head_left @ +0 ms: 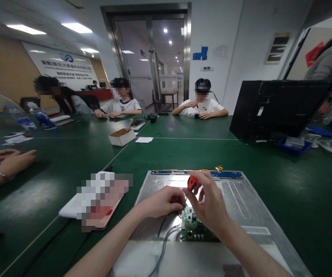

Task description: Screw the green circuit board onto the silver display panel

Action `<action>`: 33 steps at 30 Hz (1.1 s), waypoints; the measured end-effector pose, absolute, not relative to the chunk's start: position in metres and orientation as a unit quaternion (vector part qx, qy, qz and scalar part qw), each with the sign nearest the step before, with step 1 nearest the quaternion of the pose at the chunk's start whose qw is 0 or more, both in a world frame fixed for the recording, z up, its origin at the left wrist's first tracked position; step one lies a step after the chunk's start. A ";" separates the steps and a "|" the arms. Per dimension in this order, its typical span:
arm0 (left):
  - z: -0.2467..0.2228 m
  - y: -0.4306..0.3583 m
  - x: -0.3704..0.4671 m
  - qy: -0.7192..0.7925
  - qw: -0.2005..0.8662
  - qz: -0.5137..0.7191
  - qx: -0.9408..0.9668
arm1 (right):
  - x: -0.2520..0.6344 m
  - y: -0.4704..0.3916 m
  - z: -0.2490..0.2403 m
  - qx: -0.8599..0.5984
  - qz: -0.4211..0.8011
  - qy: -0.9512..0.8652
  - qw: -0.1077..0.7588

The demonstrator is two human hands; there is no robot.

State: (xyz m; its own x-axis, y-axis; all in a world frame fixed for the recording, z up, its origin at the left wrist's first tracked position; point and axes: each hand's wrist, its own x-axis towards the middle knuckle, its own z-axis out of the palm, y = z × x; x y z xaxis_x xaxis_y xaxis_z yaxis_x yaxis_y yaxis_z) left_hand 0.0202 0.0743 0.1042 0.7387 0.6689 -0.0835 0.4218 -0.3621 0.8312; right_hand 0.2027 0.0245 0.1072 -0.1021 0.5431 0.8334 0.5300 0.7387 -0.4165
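Note:
My right hand [212,204] is closed around the orange and black handle of a screwdriver [192,183]. Its thin shaft points down at the upper left corner of a green circuit board [196,231]. Beside that corner my left hand [162,201] is pinched close to the shaft's tip; what its fingers hold is too small to tell. The board lies on a large silver metal panel [252,211], partly hidden by my right hand. Grey cables [164,248] run from the board's left side toward me. Along the panel's far edge is a narrow blue circuit strip [229,175].
Left of the panel lie a white and pink blurred item [108,211] and another person's hands [10,161]. A small white box [122,137] stands farther back. At the right are a black monitor [278,109] and a blue tray [294,146]. Several people sit around the green table [197,154].

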 end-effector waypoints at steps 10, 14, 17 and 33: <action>0.092 0.077 0.020 0.325 0.515 0.141 0.781 | 0.202 0.024 0.107 -0.376 0.010 -0.764 0.524; 0.095 0.077 0.020 0.331 0.501 0.139 0.788 | 0.202 0.023 0.105 -0.398 0.017 -0.750 0.528; 0.100 0.076 0.020 0.333 0.493 0.138 0.792 | 0.202 0.023 0.103 -0.402 0.017 -0.741 0.538; 0.100 0.076 0.019 0.325 0.450 0.136 0.821 | 0.203 0.022 0.107 -0.371 0.049 -0.762 0.528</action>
State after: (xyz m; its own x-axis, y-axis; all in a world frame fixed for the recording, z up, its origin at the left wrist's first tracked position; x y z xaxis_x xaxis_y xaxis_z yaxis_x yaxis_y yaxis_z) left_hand 0.0191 0.0764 0.0996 0.7518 0.6558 -0.0691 0.4113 -0.3845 0.8264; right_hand 0.2026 0.0217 0.1067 -0.1670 0.6177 0.7685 0.5149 0.7193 -0.4663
